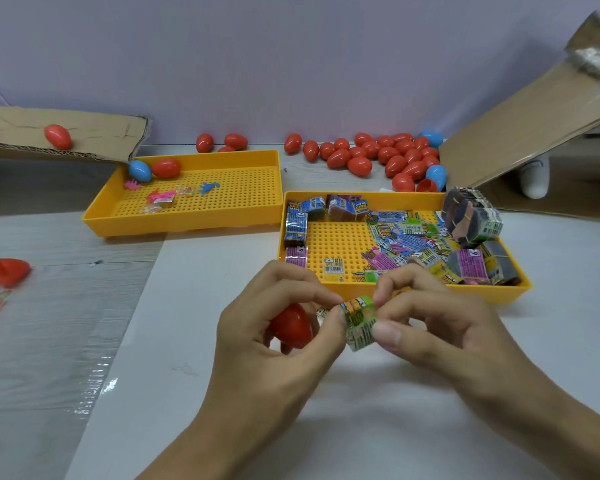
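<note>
While the left hand (274, 344) cradles a red egg shell (291, 325) in its lower fingers, its thumb and forefinger share a pinch on the green leaflet (359, 323) with the right hand (440, 327), between them. The grip suggests they are folding the leaflet to fit the shell. Leaflet tray (499, 294): just beyond the right hand.

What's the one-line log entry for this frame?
left hand: grips red egg, pinches leaflet | right hand: pinches leaflet
</note>
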The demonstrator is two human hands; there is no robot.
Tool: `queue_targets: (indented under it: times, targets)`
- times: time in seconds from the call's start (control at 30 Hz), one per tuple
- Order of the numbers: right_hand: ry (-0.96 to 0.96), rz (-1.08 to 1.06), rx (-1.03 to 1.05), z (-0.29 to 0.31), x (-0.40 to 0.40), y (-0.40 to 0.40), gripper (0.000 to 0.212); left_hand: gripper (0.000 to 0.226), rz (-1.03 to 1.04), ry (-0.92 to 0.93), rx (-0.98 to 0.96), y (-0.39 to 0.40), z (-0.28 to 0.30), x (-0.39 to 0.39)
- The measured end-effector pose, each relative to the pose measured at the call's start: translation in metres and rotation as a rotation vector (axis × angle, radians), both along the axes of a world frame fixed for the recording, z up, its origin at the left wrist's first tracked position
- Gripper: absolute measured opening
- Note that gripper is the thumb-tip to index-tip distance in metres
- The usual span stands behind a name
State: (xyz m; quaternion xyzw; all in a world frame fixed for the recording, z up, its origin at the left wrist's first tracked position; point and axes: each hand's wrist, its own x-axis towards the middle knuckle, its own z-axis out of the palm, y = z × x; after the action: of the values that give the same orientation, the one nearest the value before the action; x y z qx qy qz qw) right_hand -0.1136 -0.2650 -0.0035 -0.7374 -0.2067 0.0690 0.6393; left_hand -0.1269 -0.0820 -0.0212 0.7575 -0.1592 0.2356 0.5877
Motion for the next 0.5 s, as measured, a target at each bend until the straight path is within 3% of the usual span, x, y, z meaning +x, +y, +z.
queue_targets:
  times: [0.5]
  targets:
    - [0.046, -0.022, 0.130, -0.0023, 0.0048, -0.0031, 0.015, 0.007, -0.072, -0.021, 0.124, -0.0033, 0.0019, -0.0023]
